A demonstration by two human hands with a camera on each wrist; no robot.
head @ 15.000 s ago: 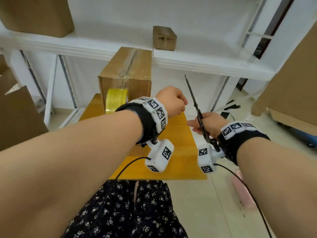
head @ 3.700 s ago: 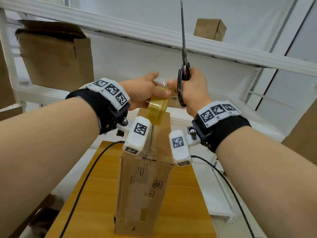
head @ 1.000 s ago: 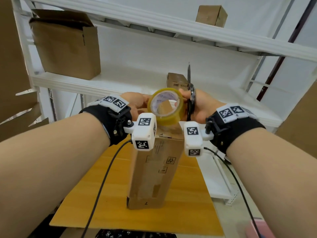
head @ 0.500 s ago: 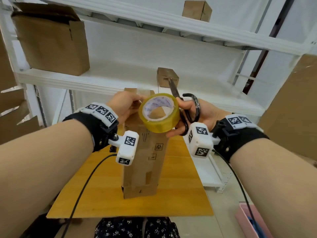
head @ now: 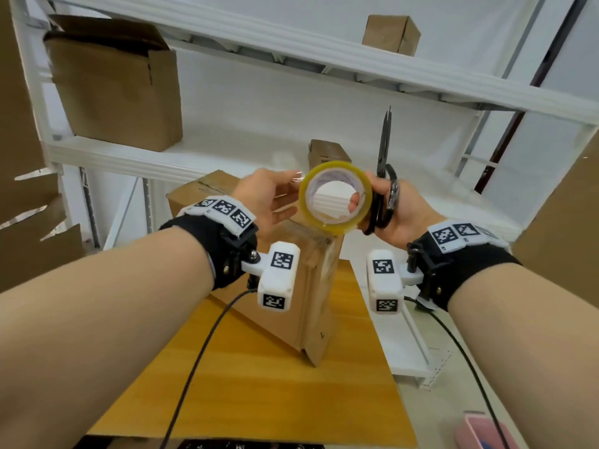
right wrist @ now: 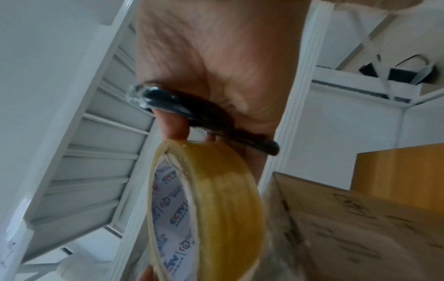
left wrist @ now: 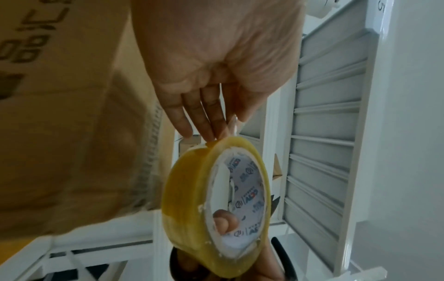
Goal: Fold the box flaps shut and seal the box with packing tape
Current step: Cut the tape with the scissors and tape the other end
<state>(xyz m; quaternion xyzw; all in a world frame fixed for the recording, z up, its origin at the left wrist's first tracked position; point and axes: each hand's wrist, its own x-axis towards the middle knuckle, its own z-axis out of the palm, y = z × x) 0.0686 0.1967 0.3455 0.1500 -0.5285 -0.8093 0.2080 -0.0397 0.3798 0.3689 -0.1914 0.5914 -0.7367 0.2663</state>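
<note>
A tall cardboard box [head: 311, 296] stands on the yellow wooden table [head: 259, 390], one corner turned toward me, with tape on its top edge. Just above the box top my right hand [head: 369, 189] holds the yellow tape roll [head: 335, 197], a finger hooked through its core. The same hand holds the black scissors [head: 385, 176], blades pointing up. My left hand [head: 288, 192] pinches the roll's loose tape end [left wrist: 234, 123] between thumb and fingers. The left wrist view shows the tape roll [left wrist: 213, 199] with the box [left wrist: 60, 133] beside it. In the right wrist view the scissors' handle [right wrist: 192, 112] lies across my palm above the tape roll [right wrist: 216, 199].
White metal shelving [head: 291, 157] stands right behind the table. It holds a large open carton [head: 113, 85] and two small boxes [head: 392, 34]. Flat cardboard leans at the left [head: 29, 241] and the right [head: 564, 228]. A pink object [head: 483, 432] lies on the floor.
My left hand has left the box top and now pinches the tape's free end. The scissors have swung to point straight up. The box now shows a corner toward me.
</note>
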